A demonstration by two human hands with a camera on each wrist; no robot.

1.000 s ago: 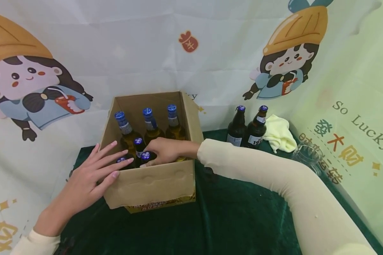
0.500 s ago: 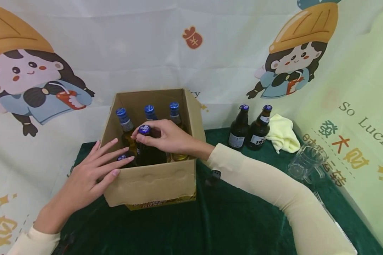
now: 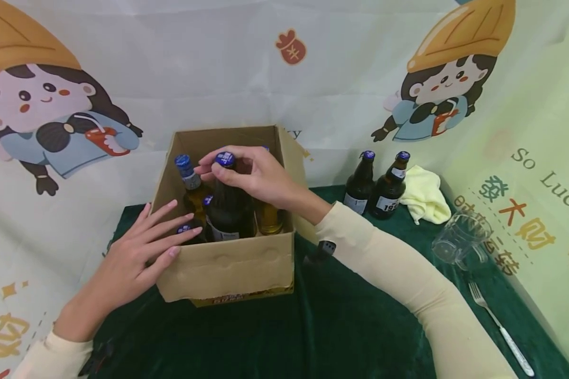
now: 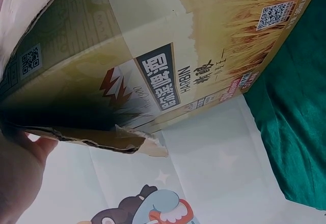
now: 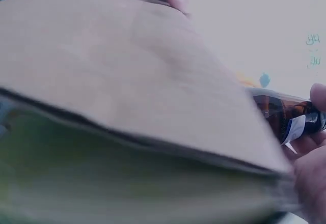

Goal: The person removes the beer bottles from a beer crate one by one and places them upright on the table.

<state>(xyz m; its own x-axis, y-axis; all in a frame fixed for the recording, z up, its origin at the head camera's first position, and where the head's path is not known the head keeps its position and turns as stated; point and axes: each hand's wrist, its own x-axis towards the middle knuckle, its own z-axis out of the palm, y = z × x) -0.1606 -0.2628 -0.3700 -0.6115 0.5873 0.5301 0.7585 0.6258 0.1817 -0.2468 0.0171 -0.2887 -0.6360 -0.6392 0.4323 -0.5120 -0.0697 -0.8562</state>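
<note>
My right hand (image 3: 272,179) grips a dark brown beer bottle (image 3: 229,202) around its neck, just below the blue cap. The bottle is upright, its upper part raised above the other bottles in a cardboard box (image 3: 237,266). The right wrist view shows its brown neck with a white label (image 5: 295,128) behind a blurred box flap (image 5: 127,71). My left hand (image 3: 139,255) rests with spread fingers on the box's near left corner. Beside those fingers, a dark bottle's cap (image 3: 184,229) shows. Taller bottles with blue foil necks (image 3: 188,171) stand inside, partly hidden by my right hand.
Two dark bottles (image 3: 388,192) stand right of the box, next to a pale yellow cloth (image 3: 427,195). A clear glass mug (image 3: 457,239) and a fork (image 3: 500,326) lie along the right side of the green tablecloth (image 3: 360,321). A printed backdrop (image 3: 218,68) hangs behind.
My right hand has raised the dark bottle up from among the others and slightly away from me. My left hand stays on the box corner. The fork has come into view.
</note>
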